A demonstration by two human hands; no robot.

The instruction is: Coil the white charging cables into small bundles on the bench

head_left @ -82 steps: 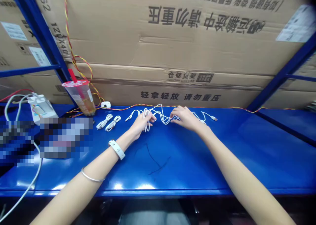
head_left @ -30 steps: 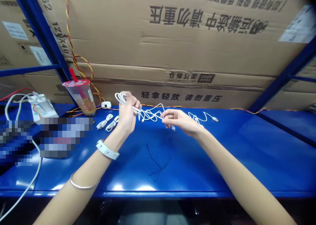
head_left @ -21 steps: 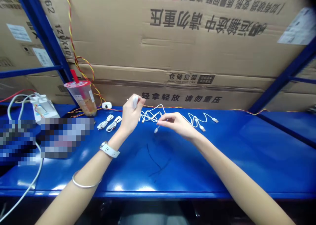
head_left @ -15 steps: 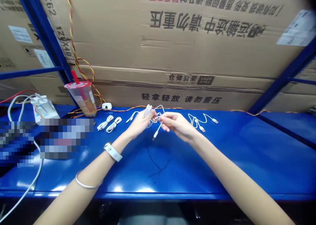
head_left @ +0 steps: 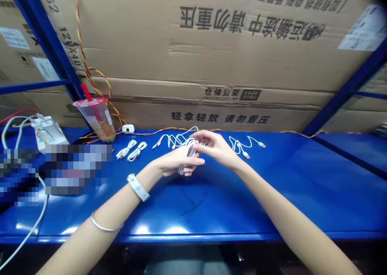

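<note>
In the middle of the blue surface, my left hand (head_left: 178,161) has a white cable (head_left: 189,149) looped in several turns around its fingers. My right hand (head_left: 213,146) meets it from the right, thumb and fingertips pinching the same cable at the top of the loops. Behind my left hand, a loose white cable (head_left: 166,136) lies in wavy bends. Another uncoiled white cable (head_left: 240,145) with a USB plug lies just beyond my right hand. Two bundled white cables (head_left: 126,149) (head_left: 137,151) rest to the left of my left hand.
A drink cup (head_left: 98,120) with a red straw stands at the back left, near a small white case (head_left: 128,129). A white box (head_left: 49,135) with cords is further left. Cardboard boxes (head_left: 211,61) and blue frame posts (head_left: 344,94) rise behind the blue shelf (head_left: 256,210).
The cable end that hung below my hands no longer shows; the cable now wraps around my left fingers. My left hand has turned and lowered slightly. The view has shifted a little.
</note>
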